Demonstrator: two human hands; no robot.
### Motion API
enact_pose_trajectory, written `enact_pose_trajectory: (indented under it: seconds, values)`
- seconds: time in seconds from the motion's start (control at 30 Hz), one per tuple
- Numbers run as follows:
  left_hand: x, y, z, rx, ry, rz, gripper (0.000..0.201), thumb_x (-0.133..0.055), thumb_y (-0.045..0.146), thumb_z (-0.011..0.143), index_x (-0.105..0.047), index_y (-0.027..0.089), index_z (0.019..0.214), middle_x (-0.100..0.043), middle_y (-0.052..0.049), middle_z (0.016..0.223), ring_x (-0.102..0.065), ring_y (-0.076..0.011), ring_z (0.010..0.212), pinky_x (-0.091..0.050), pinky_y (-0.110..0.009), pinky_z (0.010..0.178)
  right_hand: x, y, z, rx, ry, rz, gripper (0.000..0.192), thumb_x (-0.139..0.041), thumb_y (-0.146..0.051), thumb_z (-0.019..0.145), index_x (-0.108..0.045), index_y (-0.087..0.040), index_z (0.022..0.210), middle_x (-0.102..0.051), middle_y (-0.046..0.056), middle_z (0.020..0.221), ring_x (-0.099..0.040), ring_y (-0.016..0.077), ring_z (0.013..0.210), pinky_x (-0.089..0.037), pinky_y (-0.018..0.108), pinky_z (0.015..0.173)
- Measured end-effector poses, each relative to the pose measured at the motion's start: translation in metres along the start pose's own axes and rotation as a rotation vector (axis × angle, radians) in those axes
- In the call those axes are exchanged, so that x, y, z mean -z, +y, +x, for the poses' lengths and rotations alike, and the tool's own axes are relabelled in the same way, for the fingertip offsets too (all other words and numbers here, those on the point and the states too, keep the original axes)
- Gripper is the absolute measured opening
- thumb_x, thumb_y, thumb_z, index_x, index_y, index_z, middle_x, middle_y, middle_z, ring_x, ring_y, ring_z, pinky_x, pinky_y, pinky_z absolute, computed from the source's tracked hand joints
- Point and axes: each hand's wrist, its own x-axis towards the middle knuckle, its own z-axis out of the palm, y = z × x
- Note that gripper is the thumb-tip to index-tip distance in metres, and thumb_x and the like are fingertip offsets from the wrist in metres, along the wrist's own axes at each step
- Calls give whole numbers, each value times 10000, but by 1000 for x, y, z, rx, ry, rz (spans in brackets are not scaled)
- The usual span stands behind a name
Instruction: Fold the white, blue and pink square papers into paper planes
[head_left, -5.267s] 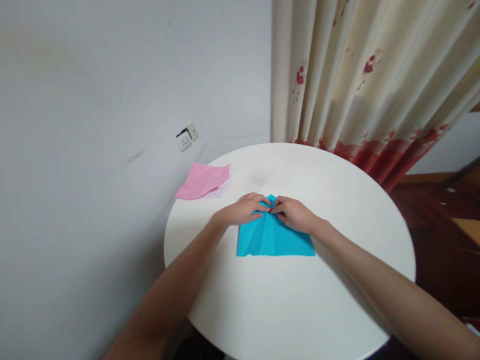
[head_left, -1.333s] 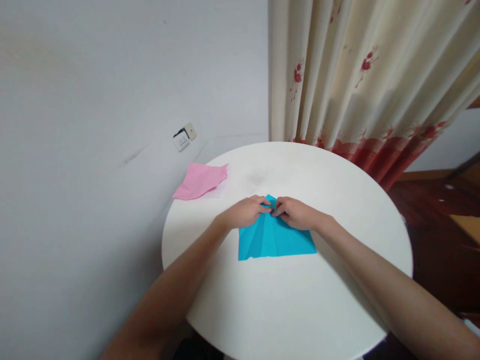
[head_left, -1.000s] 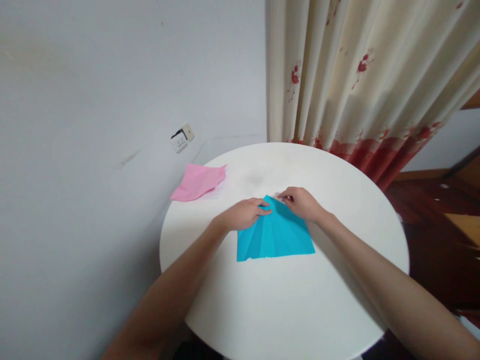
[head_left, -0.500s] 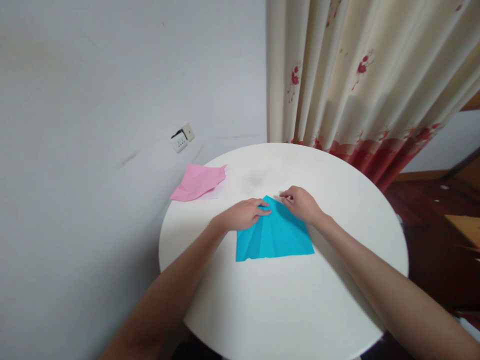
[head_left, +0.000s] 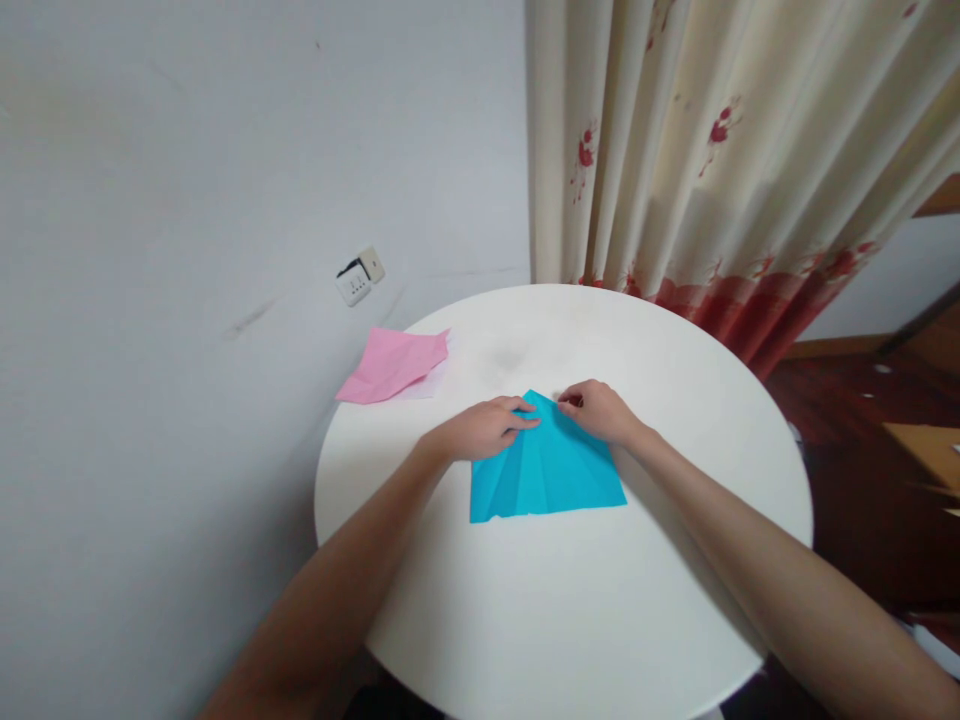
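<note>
Blue paper [head_left: 547,470] sits mid-table [head_left: 570,620], pink sheet [head_left: 394,362] off beyond its left corner. Left hand [head_left: 484,430] presses flat, fingers together, near the peak; right hand [head_left: 600,412] pinches the right slanted edge. I'd keep the peak pinned and crease outward slowly.

- The folded paper [head_left: 547,470] under your hands is bright turquoise blue, with slightly darker blue bands along its creases
- The other paper [head_left: 394,363] you see near the wall is soft pink, with a paler, almost white sheet showing under its edge
- Your table [head_left: 570,600] is plain white
- The curtain [head_left: 712,160] is cream with scattered red flower prints and a red band along the bottom
- The wall [head_left: 225,200] is pale grey-white
</note>
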Motion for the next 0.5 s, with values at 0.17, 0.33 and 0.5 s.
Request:
enact_pose_trajectory:
  seconds: [0.17, 0.33, 0.5]
  values:
    - [0, 0, 0, -9, 5, 1, 436, -400, 204, 965, -563, 285, 1361, -496, -63, 1434, -461, -250, 1314, -357, -390, 1111, -1, 2, 1, -3, 2, 31, 325, -505, -356, 884, -709, -171, 710, -697, 54, 713, -564, 155, 632, -322, 268, 571]
    - [0, 0, 0, -10, -6, 6, 434, -393, 213, 971, -557, 257, 1370, -485, -69, 1448, -452, -249, 1322, -345, -382, 1122, 2, 5, 3, 21, -18, 88, 374, -495, -364, 865, -554, -166, 553, -548, 12, 548, -442, 122, 536, -275, 272, 528]
    - [0, 0, 1, -8, -12, 8, 437, -395, 208, 968, -552, 261, 1373, -483, -63, 1450, -445, -245, 1328, -340, -381, 1125, -1, 9, 5, 12, -40, 131, 400, -504, -384, 845, -455, -176, 507, -437, -15, 494, -358, 103, 508, -239, 274, 505]
